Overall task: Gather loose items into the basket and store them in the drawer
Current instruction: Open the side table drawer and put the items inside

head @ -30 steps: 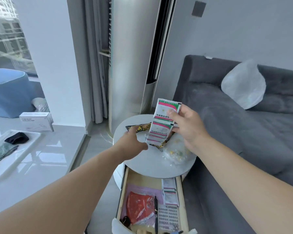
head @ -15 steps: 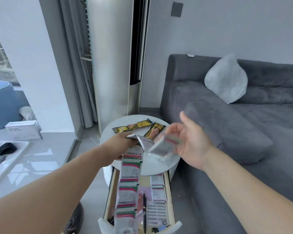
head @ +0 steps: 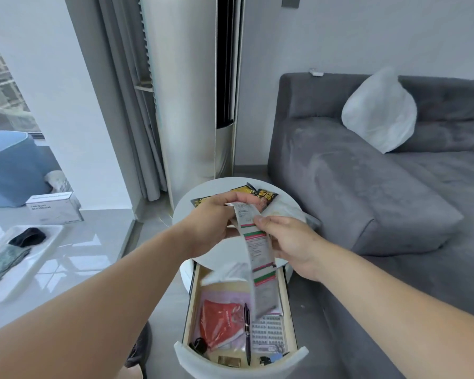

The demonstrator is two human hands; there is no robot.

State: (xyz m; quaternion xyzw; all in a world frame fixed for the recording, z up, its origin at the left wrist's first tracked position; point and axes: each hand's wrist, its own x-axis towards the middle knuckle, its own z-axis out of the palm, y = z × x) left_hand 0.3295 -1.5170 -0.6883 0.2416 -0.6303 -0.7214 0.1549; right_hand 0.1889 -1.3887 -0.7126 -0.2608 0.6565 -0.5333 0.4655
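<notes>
While the long packet strip [head: 257, 258] is being held over the open drawer [head: 283, 305] by both hands, fingers closed on its top, it is best being folded small first.

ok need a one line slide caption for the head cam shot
Both hands hold a strip of sachets above the open drawer.

Count, this frame:
- hands: 2, left hand [head: 212, 220], right hand [head: 290, 242]
- sachet strip [head: 257, 250]: 1
- black-and-gold packets [head: 266, 197] on table [head: 186, 214]: 3 visible
- pen [head: 247, 332] in drawer [head: 188, 315]: 1
- red pouch [head: 220, 321]: 1
</notes>
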